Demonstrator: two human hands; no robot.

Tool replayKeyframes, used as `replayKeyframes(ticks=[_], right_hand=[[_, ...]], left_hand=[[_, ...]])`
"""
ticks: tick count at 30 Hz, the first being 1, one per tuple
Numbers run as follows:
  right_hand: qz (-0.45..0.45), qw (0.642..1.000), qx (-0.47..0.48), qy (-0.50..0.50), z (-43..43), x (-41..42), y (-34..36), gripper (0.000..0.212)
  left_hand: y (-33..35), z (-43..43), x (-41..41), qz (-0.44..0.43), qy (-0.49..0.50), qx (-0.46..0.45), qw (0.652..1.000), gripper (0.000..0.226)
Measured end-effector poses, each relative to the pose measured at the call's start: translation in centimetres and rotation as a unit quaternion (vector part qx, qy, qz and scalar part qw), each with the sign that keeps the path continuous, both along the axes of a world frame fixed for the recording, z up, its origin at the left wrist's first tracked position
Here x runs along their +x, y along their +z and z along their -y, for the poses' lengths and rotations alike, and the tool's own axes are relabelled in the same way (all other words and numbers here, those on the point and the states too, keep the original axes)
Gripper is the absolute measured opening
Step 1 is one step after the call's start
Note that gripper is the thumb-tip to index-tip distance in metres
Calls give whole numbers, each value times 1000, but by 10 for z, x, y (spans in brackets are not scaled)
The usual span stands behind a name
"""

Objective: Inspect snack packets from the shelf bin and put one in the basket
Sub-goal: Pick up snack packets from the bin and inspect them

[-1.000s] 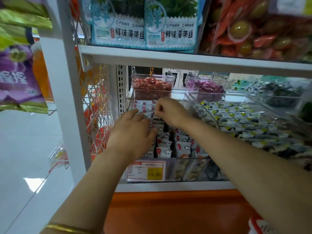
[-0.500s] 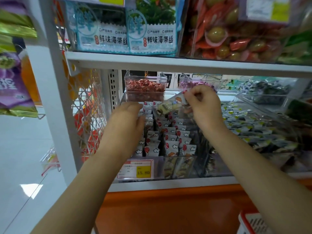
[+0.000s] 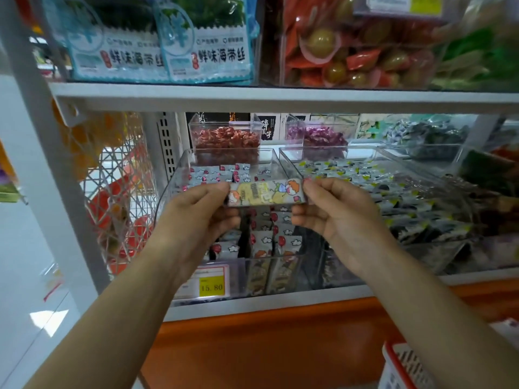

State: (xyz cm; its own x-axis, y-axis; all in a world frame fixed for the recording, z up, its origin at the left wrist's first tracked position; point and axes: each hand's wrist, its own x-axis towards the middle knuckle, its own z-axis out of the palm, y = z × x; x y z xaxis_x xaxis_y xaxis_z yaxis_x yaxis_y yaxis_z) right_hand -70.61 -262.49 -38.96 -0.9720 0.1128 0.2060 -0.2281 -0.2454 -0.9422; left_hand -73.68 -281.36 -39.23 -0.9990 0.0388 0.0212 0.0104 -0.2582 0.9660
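A small packet [image 3: 266, 192] is stretched sideways between the two hands, the left hand [image 3: 196, 217] pinching its left end and the right hand [image 3: 334, 214] pinching its right end, right above the clear bin [image 3: 179, 178] of matching packets on the lower shelf [image 3: 252, 304]. That bin carries a yellow price tag [image 3: 211, 286] on its front, with a second bin [image 3: 393, 192] of packets just beside it on the right. A red and white basket [image 3: 398, 366] sits low at the right, well apart from the packet.
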Motion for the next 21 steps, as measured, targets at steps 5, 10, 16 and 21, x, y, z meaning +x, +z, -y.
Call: replayKeyframes(ticks=[5, 10, 16, 21], right_hand=[[66, 996, -32, 44, -3, -2, 3, 23], [158, 971, -149, 96, -3, -3, 6, 18], [150, 964, -207, 78, -3, -2, 7, 17], [106, 977, -182, 29, -3, -5, 4, 19]], left_hand=[[1, -3, 0, -11, 47, -17, 999, 35], [4, -7, 2, 36, 35, 3, 999, 22], [8, -9, 7, 109, -13, 133, 985, 17], [10, -4, 10, 12, -78, 74, 994, 17]])
